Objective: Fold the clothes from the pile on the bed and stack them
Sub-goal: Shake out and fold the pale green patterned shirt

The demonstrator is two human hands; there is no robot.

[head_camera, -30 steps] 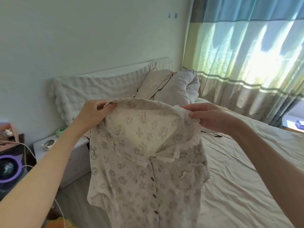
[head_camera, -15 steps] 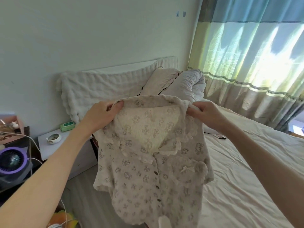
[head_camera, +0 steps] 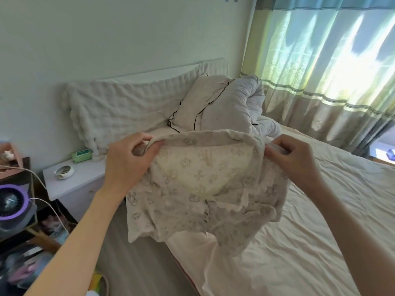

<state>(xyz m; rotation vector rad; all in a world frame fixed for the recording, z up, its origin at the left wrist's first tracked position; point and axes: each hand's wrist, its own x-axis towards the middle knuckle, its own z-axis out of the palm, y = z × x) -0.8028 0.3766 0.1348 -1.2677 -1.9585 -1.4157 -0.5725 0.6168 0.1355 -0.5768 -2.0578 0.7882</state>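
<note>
- pyjama top (head_camera: 198,195), cream with a small grey print and a scalloped lace collar, hangs in the air between our two hands, over the near left edge of the bed (head_camera: 310,242); its lower part bunches and dips toward the sheet, and we cannot tell whether it touches.
- our left hand (head_camera: 126,165) grips the top's left shoulder edge, fingers (head_camera: 145,138) curled over the fabric and thumb tucked beneath.
- our right hand (head_camera: 292,161) grips the right shoulder edge, fingers curled round a gathered fold.
- the bed wears a wrinkled pale cream sheet; at its head lie a long quilted white bolster (head_camera: 128,110), a beige pillow (head_camera: 201,101) with dark piping, and a rolled grey-white duvet (head_camera: 243,103).
- a thin black cable (head_camera: 171,120) trails beside the pillow.
- left of the bed stands a white nightstand (head_camera: 79,184); on its surface sit a green wipes pack (head_camera: 82,155) and a small white dish (head_camera: 64,172), well apart.
- farther left, a round fan (head_camera: 11,202) with a purple ring, with white cords (head_camera: 49,208) running past it.
- striped curtains (head_camera: 320,67) in blue, yellow-green and beige glow with daylight on the right; the wall (head_camera: 106,39) behind the bed is plain and pale; grey wood floor (head_camera: 132,263) shows beside the bed.
</note>
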